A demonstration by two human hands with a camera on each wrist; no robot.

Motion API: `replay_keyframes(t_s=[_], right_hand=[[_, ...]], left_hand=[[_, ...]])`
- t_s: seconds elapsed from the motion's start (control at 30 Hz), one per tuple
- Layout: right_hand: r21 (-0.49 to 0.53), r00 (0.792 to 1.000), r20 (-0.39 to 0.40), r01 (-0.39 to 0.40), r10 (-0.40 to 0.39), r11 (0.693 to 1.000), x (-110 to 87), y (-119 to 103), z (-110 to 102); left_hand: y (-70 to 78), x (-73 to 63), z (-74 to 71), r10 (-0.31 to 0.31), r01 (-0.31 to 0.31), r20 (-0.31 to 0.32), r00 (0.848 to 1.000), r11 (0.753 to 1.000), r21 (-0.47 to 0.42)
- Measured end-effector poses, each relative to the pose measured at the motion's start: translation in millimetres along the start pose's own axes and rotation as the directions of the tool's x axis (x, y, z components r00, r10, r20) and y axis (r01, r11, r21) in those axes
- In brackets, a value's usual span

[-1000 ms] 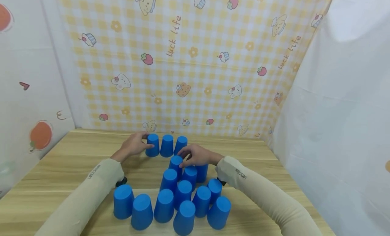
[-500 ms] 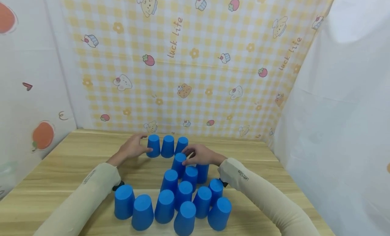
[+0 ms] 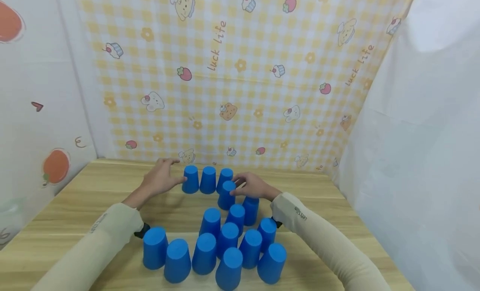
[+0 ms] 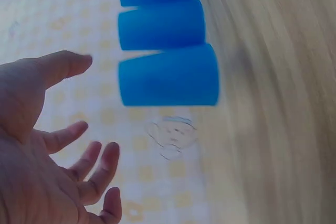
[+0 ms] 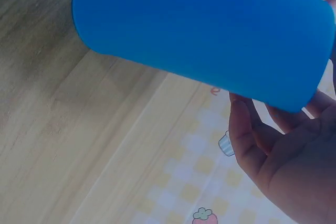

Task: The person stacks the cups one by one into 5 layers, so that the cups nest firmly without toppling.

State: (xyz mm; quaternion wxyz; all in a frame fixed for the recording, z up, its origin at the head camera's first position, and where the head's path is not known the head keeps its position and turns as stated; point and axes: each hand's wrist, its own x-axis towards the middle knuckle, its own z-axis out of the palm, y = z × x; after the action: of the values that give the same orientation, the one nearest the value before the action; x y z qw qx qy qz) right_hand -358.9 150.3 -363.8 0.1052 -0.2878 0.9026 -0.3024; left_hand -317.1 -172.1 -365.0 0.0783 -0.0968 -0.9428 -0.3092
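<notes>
My right hand [image 3: 255,185] pinches a blue cup [image 3: 226,196] between thumb and fingers. This upside-down cup stands close in front of the right end of a back row of blue cups. In the right wrist view a large blue cup [image 5: 205,30] partly covers the hand's fingers [image 5: 244,135]. My left hand [image 3: 159,178] has its fingers spread, its thumb right beside the leftmost back-row cup [image 3: 191,180]. In the left wrist view that hand [image 4: 52,145] holds nothing, apart from the nearest cup [image 4: 168,77]. The row's middle cup [image 3: 208,181] and right cup [image 3: 226,177] stand close together.
Several more upside-down blue cups [image 3: 204,253] crowd the front of the wooden table [image 3: 93,191]. One cup [image 3: 251,211] stands under the right wrist, another [image 3: 155,248] near the left forearm. A checked cloth [image 3: 240,86] hangs behind.
My right hand has moved the pinched cup back and slightly right, toward the row. My left hand has drawn off the leftmost row cup, its fingers opening wider.
</notes>
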Motion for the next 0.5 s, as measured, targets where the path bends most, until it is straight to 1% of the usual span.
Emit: replay_keyframes(t_s=[0.07, 0.1, 0.17, 0.23, 0.3, 0.37, 0.5], right_hand=[[0.006, 1.000, -0.004, 0.007, -0.007, 1.000, 1.4, 2.2, -0.6], [0.014, 1.000, -0.005, 0.006, -0.005, 1.000, 1.5, 2.6, -1.1], [0.021, 1.000, -0.012, -0.002, 0.002, 1.000, 1.6, 2.9, -1.5], [0.034, 1.000, -0.021, -0.014, 0.014, 0.999, 1.1, 1.3, -1.9], [0.046, 0.999, -0.026, -0.025, 0.026, 0.999, 0.6, -1.3, -2.0], [0.045, 0.999, -0.027, -0.030, 0.031, 0.999, -0.4, -1.8, -3.1], [0.041, 1.000, -0.014, -0.027, 0.028, 0.999, -1.9, -1.0, -5.8]], left_hand=[[6.2, -3.9, -0.8, 0.052, -0.052, -0.016, 0.999, 0.999, 0.007], [9.2, -5.7, -0.7, 0.082, -0.082, -0.014, 0.997, 0.997, 0.004], [16.6, -9.9, 0.1, 0.137, -0.137, 0.012, 0.990, 0.991, -0.004], [23.1, -14.6, 0.4, 0.175, -0.174, 0.055, 0.983, 0.984, -0.023], [28.2, -18.5, 0.5, 0.215, -0.211, 0.113, 0.970, 0.976, -0.051], [32.5, -20.6, 1.4, 0.254, -0.244, 0.168, 0.952, 0.967, -0.079], [33.5, -21.7, 2.1, 0.304, -0.281, 0.236, 0.923, 0.951, -0.126]])
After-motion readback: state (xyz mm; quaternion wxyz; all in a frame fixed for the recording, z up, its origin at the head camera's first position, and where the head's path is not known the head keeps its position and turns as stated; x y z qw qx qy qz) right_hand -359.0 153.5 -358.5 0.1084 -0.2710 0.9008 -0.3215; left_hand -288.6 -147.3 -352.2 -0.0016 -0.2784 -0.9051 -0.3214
